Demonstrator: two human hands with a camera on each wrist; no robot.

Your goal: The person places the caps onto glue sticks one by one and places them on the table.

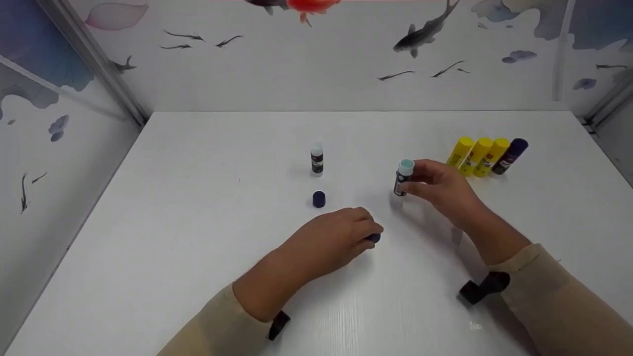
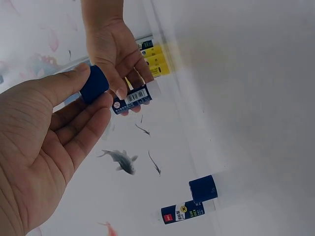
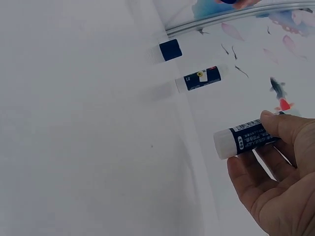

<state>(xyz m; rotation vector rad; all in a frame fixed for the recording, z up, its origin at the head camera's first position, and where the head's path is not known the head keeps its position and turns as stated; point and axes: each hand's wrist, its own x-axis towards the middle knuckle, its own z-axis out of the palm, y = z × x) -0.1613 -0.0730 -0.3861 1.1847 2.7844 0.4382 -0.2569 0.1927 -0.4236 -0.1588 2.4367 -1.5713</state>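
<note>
White table point(image 1: 198, 207): right grip point(image 1: 445, 190) holds a glue stick point(image 1: 399, 182) nearly upright, uncapped end up; left grip point(image 1: 339, 237) pinches a cap point(image 2: 94, 85).

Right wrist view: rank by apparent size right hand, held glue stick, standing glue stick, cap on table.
1. Right hand
2. Held glue stick
3. Standing glue stick
4. Cap on table
Nearness likely enlarges the top two.

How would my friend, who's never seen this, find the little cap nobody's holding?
Start at the white table and look for the person's left hand. Just beyond it, before you reach an upright, uncapped glue stick, is a small dark blue cap. The left hand pinches the other cap, but this one sits alone on the table.
</note>
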